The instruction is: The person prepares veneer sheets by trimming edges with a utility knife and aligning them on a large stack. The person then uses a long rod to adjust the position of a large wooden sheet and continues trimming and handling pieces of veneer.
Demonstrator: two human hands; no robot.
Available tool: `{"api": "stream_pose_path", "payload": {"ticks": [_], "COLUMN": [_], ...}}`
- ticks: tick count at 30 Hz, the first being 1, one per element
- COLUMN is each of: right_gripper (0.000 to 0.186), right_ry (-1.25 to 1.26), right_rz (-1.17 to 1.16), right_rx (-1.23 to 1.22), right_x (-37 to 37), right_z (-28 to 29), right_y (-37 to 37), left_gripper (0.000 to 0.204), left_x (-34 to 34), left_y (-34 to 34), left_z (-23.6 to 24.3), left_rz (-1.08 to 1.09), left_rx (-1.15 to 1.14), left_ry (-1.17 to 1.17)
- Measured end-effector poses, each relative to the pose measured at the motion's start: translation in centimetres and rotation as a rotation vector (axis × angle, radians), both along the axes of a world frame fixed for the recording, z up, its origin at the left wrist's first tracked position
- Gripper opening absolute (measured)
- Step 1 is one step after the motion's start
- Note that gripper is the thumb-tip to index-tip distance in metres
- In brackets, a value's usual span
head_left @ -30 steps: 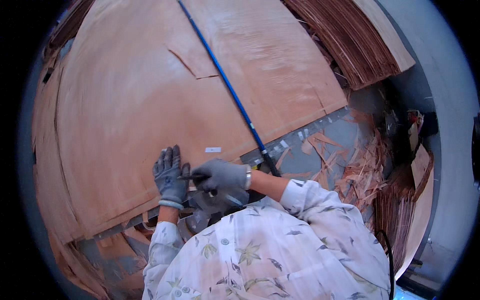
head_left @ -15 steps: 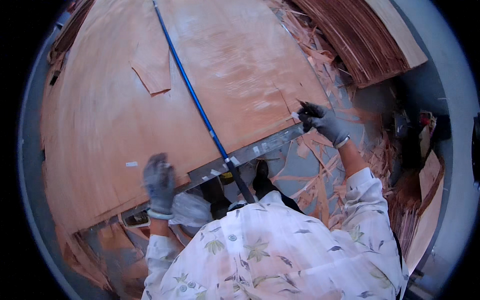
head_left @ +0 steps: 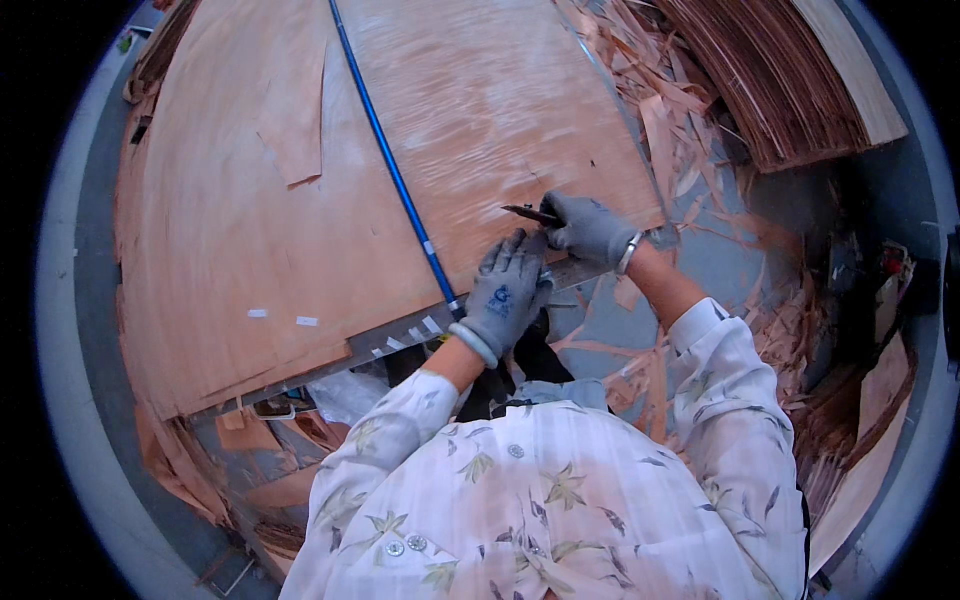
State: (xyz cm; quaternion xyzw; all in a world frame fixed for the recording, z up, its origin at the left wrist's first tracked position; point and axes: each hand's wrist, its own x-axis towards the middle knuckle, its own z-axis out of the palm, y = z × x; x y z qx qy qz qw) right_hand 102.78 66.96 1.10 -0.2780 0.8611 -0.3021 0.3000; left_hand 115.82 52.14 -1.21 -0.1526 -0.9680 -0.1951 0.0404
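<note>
A wide sheet of pale veneer lies before me, with a long blue pole across it and a torn piece left of the pole. My left hand, in a grey glove, rests with fingers stretched out on the sheet's near edge, just right of the pole. Beside it, my right hand, also gloved, is closed on a dark knife, its tip over the sheet. Two small white strips sit on the left part of the sheet.
A thick stack of veneer stands at the upper right. Torn scraps litter the sheet's right side and the grey floor below. Another veneer stack is at the lower right, with a pale wall along the right rim.
Half a second ago my left hand was left of the pole; it has moved right to the edge beside my right hand. My right hand with the knife has come leftward to meet it.
</note>
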Motion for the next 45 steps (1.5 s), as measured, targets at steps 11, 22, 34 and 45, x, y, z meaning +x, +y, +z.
{"api": "stream_pose_path", "payload": {"ticks": [11, 22, 34, 45], "right_gripper": [0.028, 0.02, 0.039, 0.025], "right_ry": [-0.033, 0.123, -0.459, -0.04], "right_rz": [-0.105, -0.177, -0.487, -0.413], "right_rx": [0.141, -0.037, -0.433, 0.098], "right_x": [-1.1, 2.1, 1.1, -4.8], "right_z": [-0.8, -3.1, 0.3, -4.3], "right_y": [2.8, 5.0, 7.0, 6.4], "left_gripper": [0.063, 0.064, 0.062, 0.059], "left_x": [-0.6, -2.8, -2.6, -8.3], "left_y": [1.3, 2.0, 1.8, 4.7], "left_z": [0.8, 0.1, 1.0, 0.4], "left_rz": [0.003, -0.032, -0.061, -0.091], "left_rx": [-0.053, -0.114, -0.172, -0.056], "left_ry": [0.01, -0.017, 0.03, -0.016]}}
